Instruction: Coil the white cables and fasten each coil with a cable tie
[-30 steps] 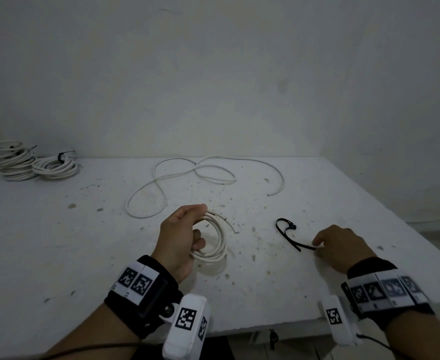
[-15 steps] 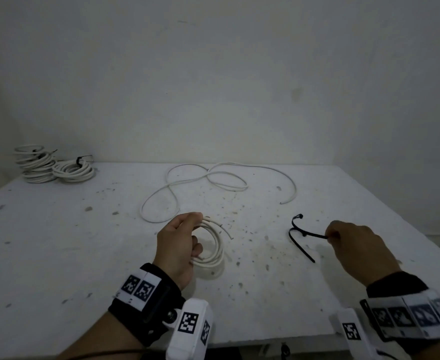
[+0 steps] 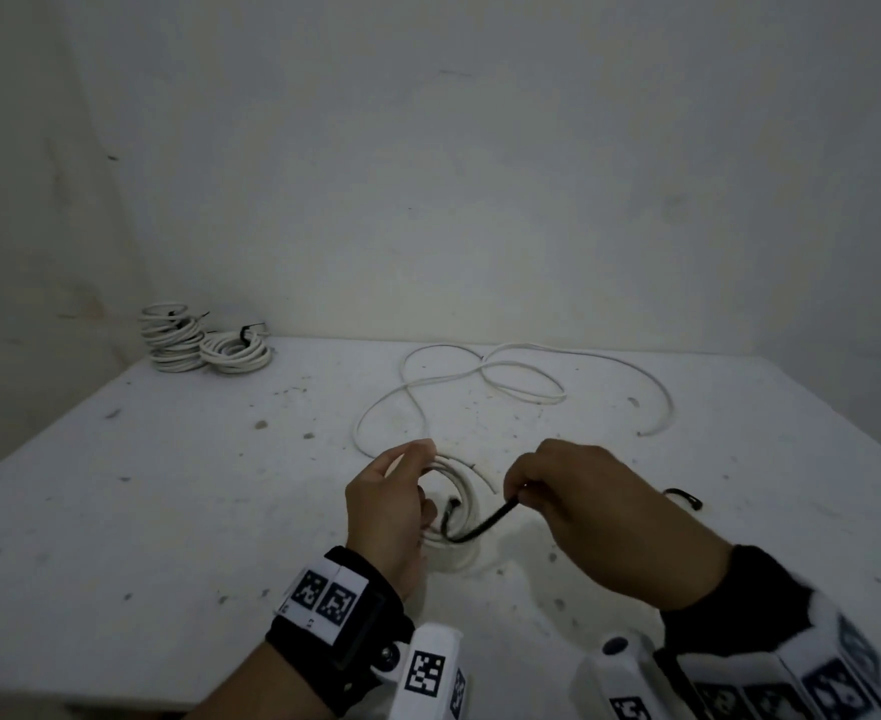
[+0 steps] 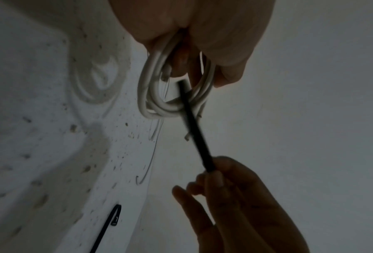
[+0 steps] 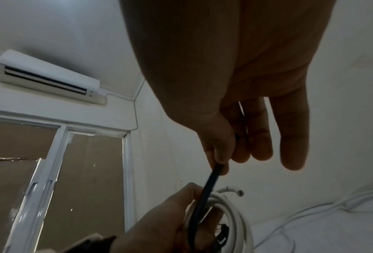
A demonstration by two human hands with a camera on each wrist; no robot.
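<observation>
White walls corner your speckled white table (image 3: 168,511), where your left hand (image 3: 386,517) grips a white cable coil (image 3: 461,485) and your right hand (image 3: 599,517) pinches a black cable tie (image 3: 482,530).

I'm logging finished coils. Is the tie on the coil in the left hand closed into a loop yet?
Not closed. The black cable tie passes through the coil; the right hand pinches one end, and the other end sticks out free inside the coil.
</observation>
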